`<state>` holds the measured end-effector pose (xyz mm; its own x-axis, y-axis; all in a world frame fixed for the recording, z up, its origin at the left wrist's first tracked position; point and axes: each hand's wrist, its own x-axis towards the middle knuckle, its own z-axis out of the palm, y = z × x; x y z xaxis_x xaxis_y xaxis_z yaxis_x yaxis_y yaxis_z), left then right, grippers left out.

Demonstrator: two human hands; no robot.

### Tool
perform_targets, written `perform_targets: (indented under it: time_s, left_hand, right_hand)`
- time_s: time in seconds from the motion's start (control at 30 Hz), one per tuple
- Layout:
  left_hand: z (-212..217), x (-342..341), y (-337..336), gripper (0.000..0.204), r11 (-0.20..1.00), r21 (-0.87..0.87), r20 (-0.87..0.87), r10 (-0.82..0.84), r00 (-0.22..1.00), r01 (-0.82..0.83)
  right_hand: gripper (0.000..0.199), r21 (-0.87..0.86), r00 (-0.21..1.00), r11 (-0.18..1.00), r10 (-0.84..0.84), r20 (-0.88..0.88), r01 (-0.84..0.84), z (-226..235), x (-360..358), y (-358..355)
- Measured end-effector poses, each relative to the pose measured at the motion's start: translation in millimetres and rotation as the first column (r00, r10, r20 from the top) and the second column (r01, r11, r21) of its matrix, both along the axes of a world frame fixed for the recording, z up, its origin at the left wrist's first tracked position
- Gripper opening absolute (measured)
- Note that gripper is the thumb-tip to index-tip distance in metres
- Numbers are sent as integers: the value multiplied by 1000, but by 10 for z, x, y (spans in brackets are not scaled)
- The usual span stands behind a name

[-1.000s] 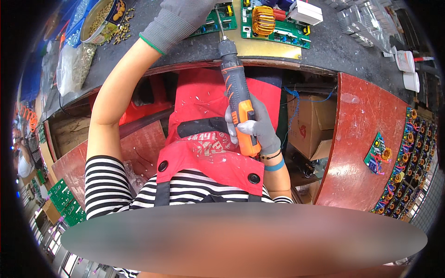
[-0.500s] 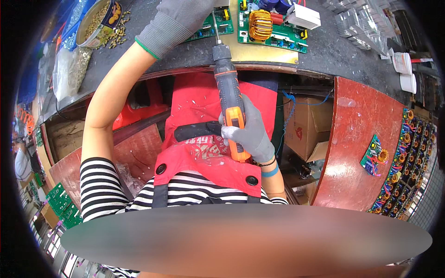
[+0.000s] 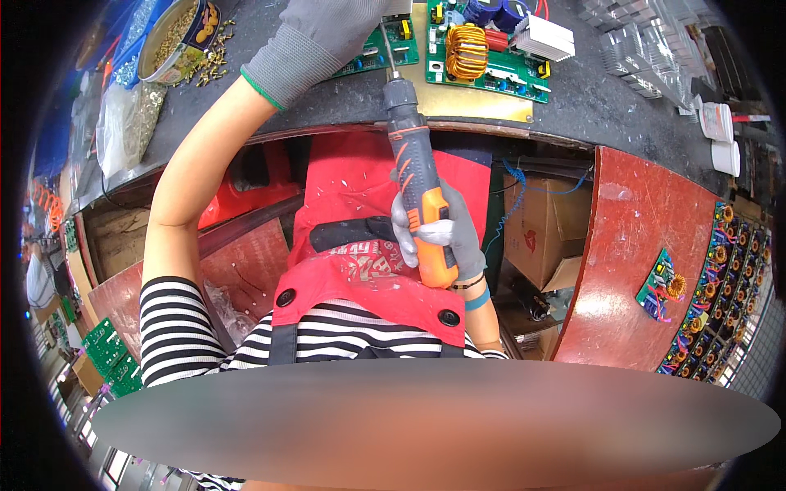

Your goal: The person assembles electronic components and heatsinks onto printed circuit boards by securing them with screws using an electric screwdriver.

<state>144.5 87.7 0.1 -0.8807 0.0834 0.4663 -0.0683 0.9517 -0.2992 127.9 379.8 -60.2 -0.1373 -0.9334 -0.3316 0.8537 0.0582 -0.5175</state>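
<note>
In a grey glove, my right hand (image 3: 465, 233) is closed around the handle of a black and orange electric screwdriver (image 3: 416, 159). The tool's bit points up, away from me, toward the bench, and its tip is by the left glove. My left hand (image 3: 315, 45), also gloved, reaches over a green circuit board (image 3: 372, 62) on the bench; its fingers are cut off by the top edge. Right of that board lies another circuit board (image 3: 436, 69) with a copper-wound coil (image 3: 467, 51), blue capacitors and a silver heat sink (image 3: 544, 38). A brass-coloured plate (image 3: 471, 106) shows under the boards.
Brass-coloured screws fill a round tub (image 3: 170, 41) at the back left, with some spilled beside it. A clear plastic bag (image 3: 123, 135) lies nearer. Aluminium heat sinks (image 3: 639, 61) stack at the back right. On a red board (image 3: 610, 270) at right rest several circuit boards.
The screwdriver's rear end has swung slightly right, and my right hand's fingers have shifted around its handle. My left hand stays almost in place over the board. The whole view has shifted slightly.
</note>
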Motion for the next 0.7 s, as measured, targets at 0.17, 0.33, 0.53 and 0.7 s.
perform_targets:
  time_s: [0.17,0.33,0.53,0.7]
  left_hand:
    - [-45,1,-42,37,998,-55,-34,7,999,-9]
    - [19,-34,1,37,999,-32,-12,35,999,-35]
    - [-61,23,-95,53,996,63,-55,66,996,-63]
    - [378,-146,-606,35,722,682,143,26,989,-118]
  right_hand:
    - [80,-346,766,930,133,629,123,-283,120,-61]
    - [80,-418,693,893,196,693,166,-371,175,-112]
    - [85,-219,914,975,53,402,40,-43,153,6]
    - [86,-126,984,992,53,167,-32,82,80,321]
